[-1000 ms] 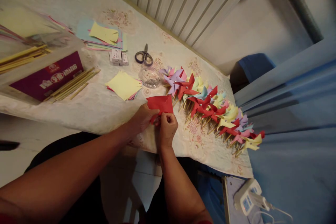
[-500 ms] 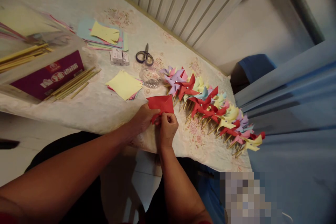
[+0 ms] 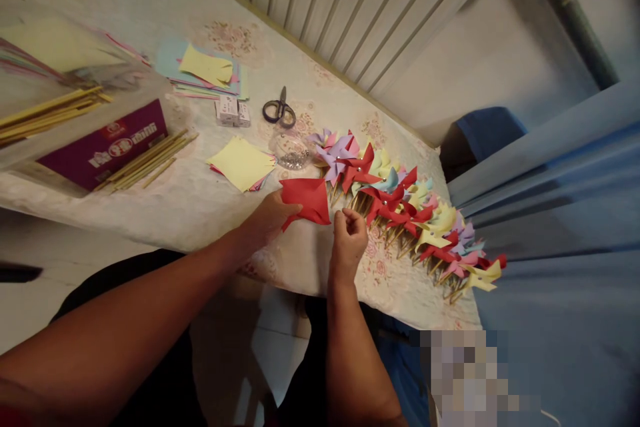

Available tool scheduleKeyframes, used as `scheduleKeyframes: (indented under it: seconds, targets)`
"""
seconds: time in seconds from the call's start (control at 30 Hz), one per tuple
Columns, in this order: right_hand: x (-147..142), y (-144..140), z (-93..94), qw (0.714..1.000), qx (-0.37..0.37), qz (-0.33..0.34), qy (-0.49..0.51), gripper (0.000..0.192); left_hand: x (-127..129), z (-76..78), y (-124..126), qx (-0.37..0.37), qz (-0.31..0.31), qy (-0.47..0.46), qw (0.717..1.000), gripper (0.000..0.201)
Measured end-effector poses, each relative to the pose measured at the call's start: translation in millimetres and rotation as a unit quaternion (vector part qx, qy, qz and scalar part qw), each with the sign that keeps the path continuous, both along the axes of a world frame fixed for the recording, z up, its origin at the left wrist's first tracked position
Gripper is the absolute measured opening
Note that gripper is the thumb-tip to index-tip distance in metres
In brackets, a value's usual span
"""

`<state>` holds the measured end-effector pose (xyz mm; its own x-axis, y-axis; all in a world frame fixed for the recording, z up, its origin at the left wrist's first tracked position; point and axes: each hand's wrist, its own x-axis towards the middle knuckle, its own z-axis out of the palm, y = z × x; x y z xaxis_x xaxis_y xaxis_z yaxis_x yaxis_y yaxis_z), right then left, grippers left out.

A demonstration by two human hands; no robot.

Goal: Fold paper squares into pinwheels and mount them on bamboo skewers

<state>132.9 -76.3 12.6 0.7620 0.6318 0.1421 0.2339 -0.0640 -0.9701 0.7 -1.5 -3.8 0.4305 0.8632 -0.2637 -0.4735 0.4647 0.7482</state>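
My left hand [image 3: 267, 219] pinches the lower left corner of a folded red paper square [image 3: 307, 198] and holds it just above the table's near edge. Just right of the paper, my right hand [image 3: 349, 238] is off it, fingertips pinched together; whether they hold anything small is unclear. A long row of finished paper pinwheels [image 3: 400, 203] in red, yellow, purple and pink lies on the flowered tablecloth [image 3: 200, 203], starting just beyond both hands and running to the right.
Yellow paper squares [image 3: 241, 162] lie left of the red paper, next to a clear dish of pins [image 3: 290, 150]. Farther back are scissors [image 3: 279, 111], small white boxes [image 3: 231, 110] and coloured sheets [image 3: 203, 70]. Bamboo sticks [image 3: 150, 159] and a purple box [image 3: 105, 145] lie left. Blue fabric [image 3: 555, 213] hangs right.
My right hand let go of the red paper's lower edge and moved right, away from it. My left hand lifted the paper slightly and keeps hold of it.
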Motion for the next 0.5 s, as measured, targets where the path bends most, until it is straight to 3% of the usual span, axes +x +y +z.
scheduleKeyframes:
  seconds: [0.1,0.2,0.4,0.5]
  targets:
    - [10,3,-1.1,0.989,-0.036,0.122,0.072,0.030,-5,-0.5,0,0.020,-0.056,0.007,0.998,0.031]
    - [10,6,-6.7,0.965,-0.052,0.199,0.161,0.030,-7,-6.4,0,0.056,-0.089,0.028,0.994,0.034]
    - [5,7,-8.8,0.934,-0.033,0.238,0.264,0.036,-8,-17.0,4,0.125,-0.123,0.066,0.982,0.035]
    - [4,7,-7.5,0.932,-0.037,0.233,0.276,0.036,-9,-16.8,5,0.108,-0.110,0.038,0.987,0.036]
